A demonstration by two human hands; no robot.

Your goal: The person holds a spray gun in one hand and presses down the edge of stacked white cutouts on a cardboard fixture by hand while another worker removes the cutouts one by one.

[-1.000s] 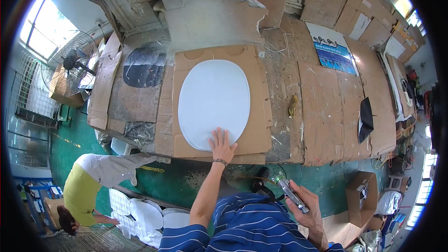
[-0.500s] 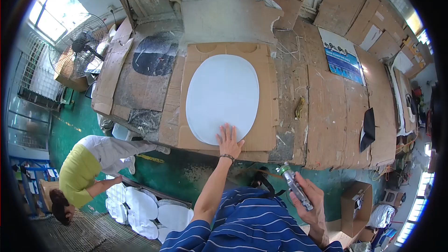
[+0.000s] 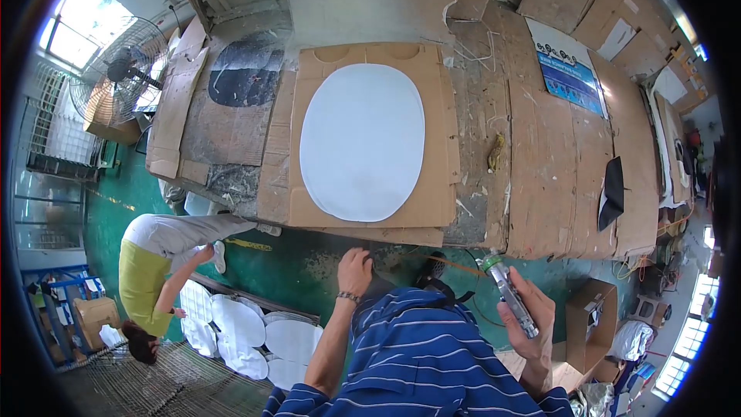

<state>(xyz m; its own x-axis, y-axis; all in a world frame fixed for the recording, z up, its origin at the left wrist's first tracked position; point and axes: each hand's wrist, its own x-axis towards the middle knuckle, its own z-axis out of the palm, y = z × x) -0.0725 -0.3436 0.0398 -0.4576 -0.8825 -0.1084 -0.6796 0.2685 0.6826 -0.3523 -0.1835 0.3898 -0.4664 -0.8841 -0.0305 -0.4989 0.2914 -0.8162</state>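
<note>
My left hand (image 3: 356, 272) is off the table, in front of its near edge, with its fingers curled; whether anything is inside them is too small to tell. A white oval sheet (image 3: 363, 143) lies flat on a brown cardboard piece (image 3: 438, 185) on the table, and no hand touches it. At the lower right, my right hand (image 3: 531, 316) is wrapped round a metallic spray gun (image 3: 511, 296) with a green part at its top end. A thin hose is near the gun.
A person (image 3: 147, 286) in a yellow-green top bends over at the lower left, beside white oval pieces (image 3: 238, 321). A wire fan (image 3: 120, 69) stands at the left. An open cardboard box (image 3: 590, 324) is on the floor at the right. A black piece (image 3: 611, 194) lies on the table.
My left hand has left the white oval sheet, come back towards my body and curled its fingers. My right hand still holds the spray gun. The other person's arm has moved.
</note>
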